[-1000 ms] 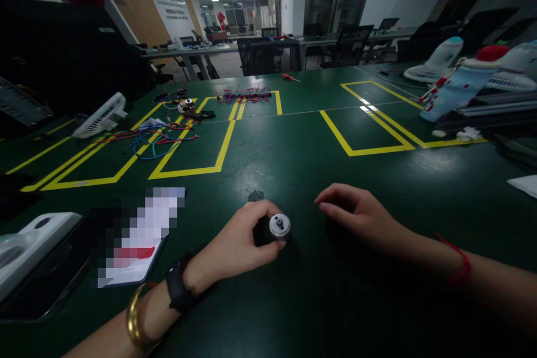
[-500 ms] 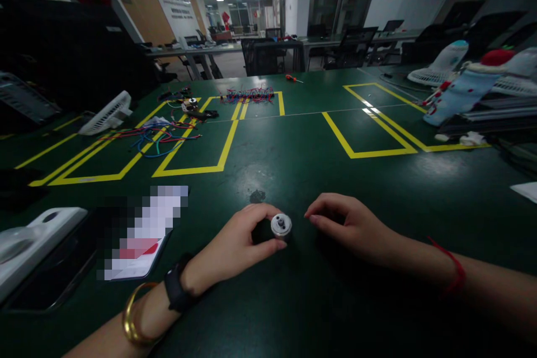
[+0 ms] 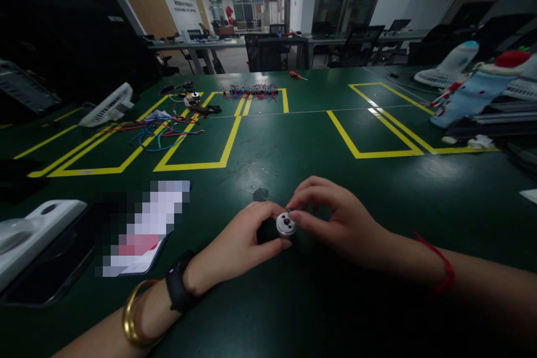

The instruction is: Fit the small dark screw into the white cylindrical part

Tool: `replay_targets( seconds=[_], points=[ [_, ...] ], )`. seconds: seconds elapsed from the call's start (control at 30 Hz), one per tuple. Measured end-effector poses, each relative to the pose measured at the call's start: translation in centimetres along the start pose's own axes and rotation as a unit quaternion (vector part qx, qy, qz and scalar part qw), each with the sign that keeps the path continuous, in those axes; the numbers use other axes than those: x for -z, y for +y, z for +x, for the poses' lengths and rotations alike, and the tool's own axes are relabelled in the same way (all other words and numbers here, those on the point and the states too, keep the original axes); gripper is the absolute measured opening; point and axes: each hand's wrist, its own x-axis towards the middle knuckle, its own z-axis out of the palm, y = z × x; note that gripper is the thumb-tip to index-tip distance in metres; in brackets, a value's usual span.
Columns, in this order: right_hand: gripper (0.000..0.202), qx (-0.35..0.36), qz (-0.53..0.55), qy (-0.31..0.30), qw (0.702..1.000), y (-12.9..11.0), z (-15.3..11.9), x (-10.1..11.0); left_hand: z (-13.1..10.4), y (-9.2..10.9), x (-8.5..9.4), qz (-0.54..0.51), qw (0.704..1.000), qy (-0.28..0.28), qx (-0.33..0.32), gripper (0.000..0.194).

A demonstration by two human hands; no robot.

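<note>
Steadying a small metal cylinder [image 3: 286,225] is your left hand [image 3: 237,243], its thumb and forefinger curved around the side, the grip only as wide as the cylinder itself. The cylinder is upright in front of you, near the middle of the dark green counter [image 3: 260,313]; whether its base touches the surface, you cannot tell from here. Holding it low around the side seems meant to leave the flat top, with its dark holes, uncovered and facing you. Your right hand [image 3: 342,221] meets it from the other side, thumb and forefinger nearly together at the rim; whether they pinch something tiny is too small to tell. The two hands facing each other probably stop the cylinder from tipping. A phone [image 3: 161,224] lies to your left, likely set aside for elbow room. Farther off, loose wires [image 3: 163,133] sprawl across yellow tape [image 3: 232,141] outlines, which perhaps mark out places for things.
</note>
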Motion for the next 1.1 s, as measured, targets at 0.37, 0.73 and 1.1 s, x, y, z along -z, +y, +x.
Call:
replay_targets(
  seconds=[0.37,0.73,1.1],
  points=[
    [0.014,-0.044,-0.154,-0.087,0.983,3.9,-3.9,1.4,0.0,0.2,0.1,-0.001,1.000,-0.008,0.004,0.026],
    [0.018,-0.156,0.089,0.018,0.984,3.8,-3.9,2.3,-0.2,-0.2,0.1,-0.004,1.000,-0.025,0.012,0.030],
    [0.024,-0.280,0.292,0.229,0.885,5.2,-3.3,3.3,-0.4,-0.4,0.3,-0.007,0.999,-0.033,0.017,0.034]
  ],
)
